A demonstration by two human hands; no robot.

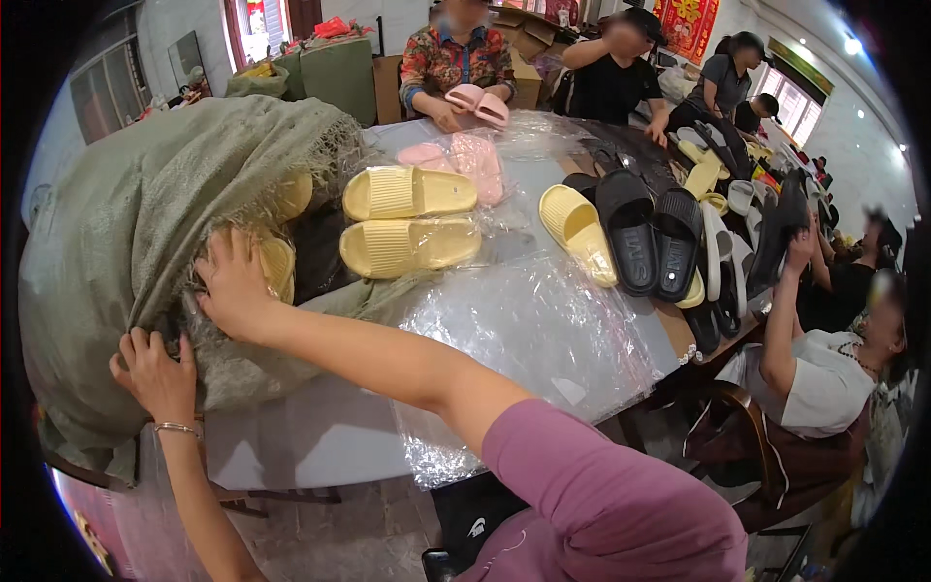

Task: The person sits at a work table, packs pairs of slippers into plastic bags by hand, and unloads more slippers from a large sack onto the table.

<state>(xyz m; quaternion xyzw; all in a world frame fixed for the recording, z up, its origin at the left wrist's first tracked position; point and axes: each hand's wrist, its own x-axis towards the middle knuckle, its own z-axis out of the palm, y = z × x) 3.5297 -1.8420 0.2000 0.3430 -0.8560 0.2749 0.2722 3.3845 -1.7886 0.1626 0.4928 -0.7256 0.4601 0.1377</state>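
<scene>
A large grey-green woven sack (126,204) lies on the left of the table, its frayed mouth facing right. Yellow slippers (279,264) in clear plastic show inside that mouth. Across the sack's lower edge reaches my right hand (235,291), fingers apart and stretched against the fabric beside these slippers. Lower left, my left hand (158,376), with a bracelet at the wrist, has its fingers curled on a fold of the sack. Just right of the mouth, a pair of yellow ribbed slippers (412,218) lies side by side in clear plastic.
Clear plastic bags (524,330) cover the middle of the table. Pink slippers (465,160) lie farther back. A yellow slipper (579,233) and black slippers (630,233) stand near a pile at the right. Across the table, a person (456,58) holds pink slippers; others sit around.
</scene>
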